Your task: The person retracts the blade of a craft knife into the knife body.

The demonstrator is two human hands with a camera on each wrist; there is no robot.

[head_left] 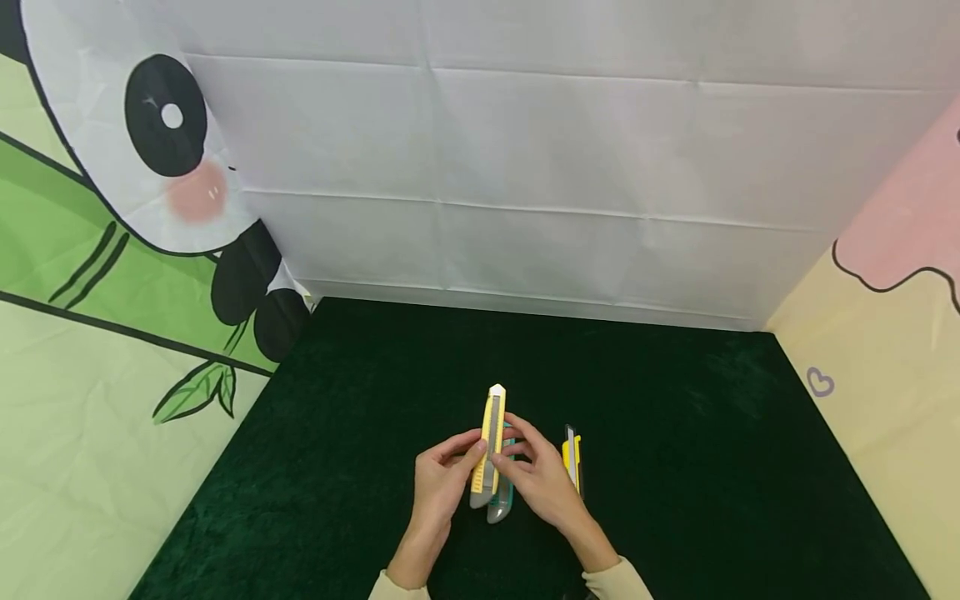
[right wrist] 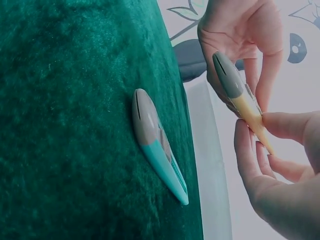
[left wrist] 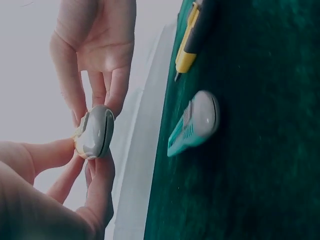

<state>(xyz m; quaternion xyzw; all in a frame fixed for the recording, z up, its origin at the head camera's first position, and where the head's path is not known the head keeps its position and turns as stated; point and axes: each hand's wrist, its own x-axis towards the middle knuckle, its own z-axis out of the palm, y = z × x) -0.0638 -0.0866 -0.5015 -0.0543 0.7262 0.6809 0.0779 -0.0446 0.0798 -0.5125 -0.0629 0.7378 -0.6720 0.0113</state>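
Both hands hold up a yellow utility knife (head_left: 489,442) with a grey end cap, clear of the cloth. My left hand (head_left: 437,485) pinches its left side between thumb and fingers. From the other side, my right hand (head_left: 546,485) pinches it too, thumb on the slider face. In the right wrist view the knife's grey end (right wrist: 229,75) points up toward the left hand. A teal utility knife (right wrist: 162,160) with a grey end lies on the cloth below, partly covered by the yellow one in the head view.
A yellow and black cutter (head_left: 572,458) lies on the dark green cloth (head_left: 675,467) just right of the right hand, which partly hides it. A white sheet (head_left: 525,167) hangs behind the table. Printed cartoon sheets stand along the left and right sides.
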